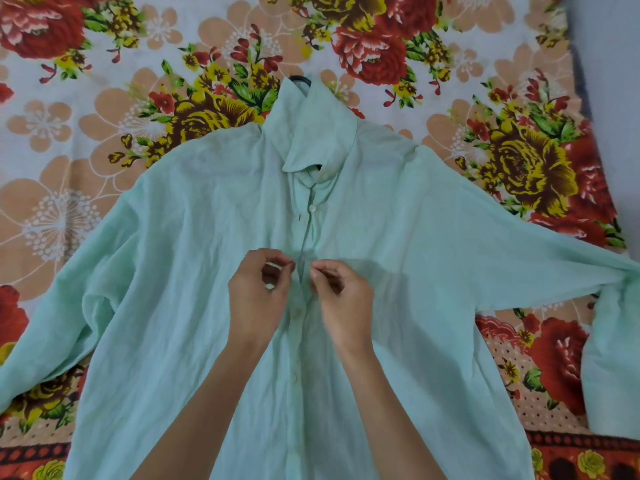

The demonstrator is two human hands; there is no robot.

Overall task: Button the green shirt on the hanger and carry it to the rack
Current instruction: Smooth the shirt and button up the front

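A pale green shirt (180, 271) lies face up on a flowered bed sheet, sleeves spread to both sides. A dark hanger (300, 78) peeks out above the collar and shows again at the neck opening. One white button (313, 207) near the collar is fastened. My left hand (258, 296) pinches the left front edge of the shirt at chest height. My right hand (341, 299) pinches the right front edge just across the placket. The two hands nearly meet at the placket. More buttons (297, 313) run down the front below my hands.
The flowered bed sheet (104, 98) covers the whole surface under the shirt. A grey wall or floor strip (609, 64) shows at the far right. The right sleeve's cuff (613, 358) folds back down near the right edge.
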